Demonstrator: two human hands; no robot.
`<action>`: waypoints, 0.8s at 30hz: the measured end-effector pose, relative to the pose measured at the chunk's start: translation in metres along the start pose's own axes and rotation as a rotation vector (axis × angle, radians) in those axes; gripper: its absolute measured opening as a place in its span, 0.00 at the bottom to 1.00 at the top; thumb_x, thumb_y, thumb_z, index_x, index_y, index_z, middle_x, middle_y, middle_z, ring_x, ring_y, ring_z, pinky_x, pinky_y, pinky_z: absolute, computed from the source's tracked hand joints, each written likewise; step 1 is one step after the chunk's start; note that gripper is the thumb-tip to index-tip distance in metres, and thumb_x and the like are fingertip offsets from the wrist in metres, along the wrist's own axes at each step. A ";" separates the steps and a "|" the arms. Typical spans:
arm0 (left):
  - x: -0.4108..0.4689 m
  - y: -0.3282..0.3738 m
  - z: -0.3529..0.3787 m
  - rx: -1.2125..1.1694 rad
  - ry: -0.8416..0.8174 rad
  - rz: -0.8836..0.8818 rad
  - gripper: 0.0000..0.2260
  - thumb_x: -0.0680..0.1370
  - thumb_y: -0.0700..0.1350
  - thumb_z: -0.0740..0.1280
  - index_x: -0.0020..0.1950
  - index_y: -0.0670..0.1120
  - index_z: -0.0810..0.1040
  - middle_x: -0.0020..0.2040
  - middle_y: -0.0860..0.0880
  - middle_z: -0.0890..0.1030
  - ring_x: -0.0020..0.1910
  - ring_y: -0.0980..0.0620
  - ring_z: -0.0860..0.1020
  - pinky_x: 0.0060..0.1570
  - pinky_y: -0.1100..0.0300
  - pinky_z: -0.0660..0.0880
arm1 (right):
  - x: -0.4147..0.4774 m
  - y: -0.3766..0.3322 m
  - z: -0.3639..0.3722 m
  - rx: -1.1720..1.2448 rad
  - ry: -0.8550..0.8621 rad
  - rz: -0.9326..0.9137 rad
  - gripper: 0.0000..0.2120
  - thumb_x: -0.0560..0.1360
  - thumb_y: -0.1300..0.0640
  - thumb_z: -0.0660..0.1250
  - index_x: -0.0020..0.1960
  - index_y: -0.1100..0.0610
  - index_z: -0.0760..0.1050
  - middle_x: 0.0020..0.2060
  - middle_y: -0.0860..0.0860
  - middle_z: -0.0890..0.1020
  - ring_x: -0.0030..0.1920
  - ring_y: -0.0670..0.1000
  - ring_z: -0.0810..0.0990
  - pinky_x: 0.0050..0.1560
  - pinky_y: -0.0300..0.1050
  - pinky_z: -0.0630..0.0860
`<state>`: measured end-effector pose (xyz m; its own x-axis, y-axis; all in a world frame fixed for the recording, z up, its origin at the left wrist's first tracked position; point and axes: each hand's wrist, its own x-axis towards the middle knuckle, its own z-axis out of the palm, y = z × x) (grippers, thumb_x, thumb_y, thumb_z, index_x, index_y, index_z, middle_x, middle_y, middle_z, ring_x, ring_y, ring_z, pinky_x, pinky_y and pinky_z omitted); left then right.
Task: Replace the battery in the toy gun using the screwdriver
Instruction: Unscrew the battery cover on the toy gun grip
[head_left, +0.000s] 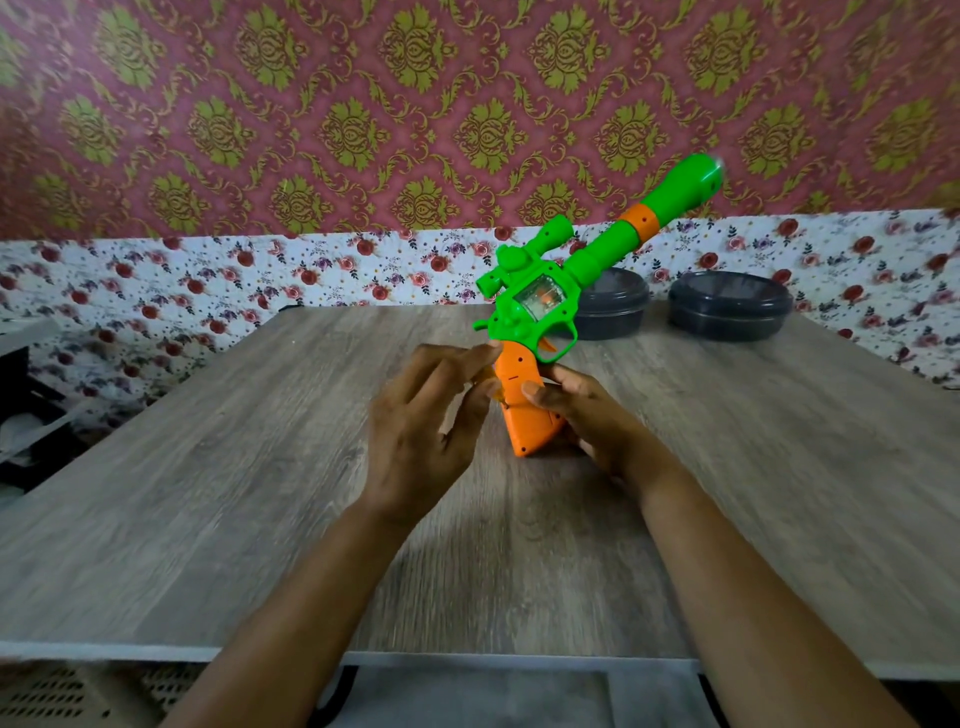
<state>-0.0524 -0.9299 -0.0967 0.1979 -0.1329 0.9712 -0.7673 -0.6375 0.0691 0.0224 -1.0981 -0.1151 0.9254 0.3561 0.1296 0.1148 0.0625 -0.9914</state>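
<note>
Right fingers (540, 391) are curled round the orange grip (524, 410), thumb pressed on its near face, so the right hand (587, 415) carries the whole gun (550, 306). The left fingers (467, 364) are spread and loose, tips brushing the top of the grip where it meets the green body; the left hand (415, 441) seems to hold nothing, though something small and yellowish shows between palm and grip, too blurred to name. The gun stands butt-down over the worktop (208, 493), barrel tilted up and away to the right; whether the butt touches the wood, I can't say. No screwdriver in view, no battery either. Two dark lidded tubs (727, 306) sit behind. Best play here: keep the right hand firm, turn the grip to find the cover screw, then lay the gun flat before driving anything.
</note>
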 end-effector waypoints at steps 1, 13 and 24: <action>0.001 0.000 0.000 -0.004 0.019 0.000 0.09 0.77 0.40 0.66 0.57 0.42 0.77 0.52 0.49 0.74 0.47 0.57 0.76 0.42 0.60 0.77 | 0.000 0.000 0.000 0.004 -0.002 0.000 0.16 0.77 0.59 0.62 0.64 0.52 0.69 0.55 0.52 0.79 0.51 0.48 0.79 0.52 0.45 0.76; -0.001 0.002 -0.002 -0.028 -0.068 0.038 0.14 0.78 0.35 0.60 0.63 0.37 0.73 0.57 0.47 0.76 0.50 0.53 0.79 0.52 0.69 0.76 | 0.001 0.002 0.000 0.036 0.000 0.010 0.13 0.77 0.59 0.62 0.61 0.51 0.70 0.53 0.50 0.80 0.49 0.47 0.80 0.46 0.42 0.79; 0.001 0.006 -0.003 -0.109 0.059 -0.114 0.11 0.74 0.42 0.69 0.52 0.46 0.70 0.45 0.51 0.81 0.40 0.59 0.78 0.39 0.74 0.72 | 0.000 0.001 -0.001 0.021 -0.012 0.001 0.15 0.77 0.59 0.61 0.63 0.53 0.70 0.57 0.53 0.79 0.52 0.49 0.80 0.47 0.42 0.79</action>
<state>-0.0588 -0.9316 -0.0944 0.2534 -0.0173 0.9672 -0.8044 -0.5591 0.2007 0.0232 -1.0994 -0.1166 0.9211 0.3675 0.1285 0.1056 0.0817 -0.9910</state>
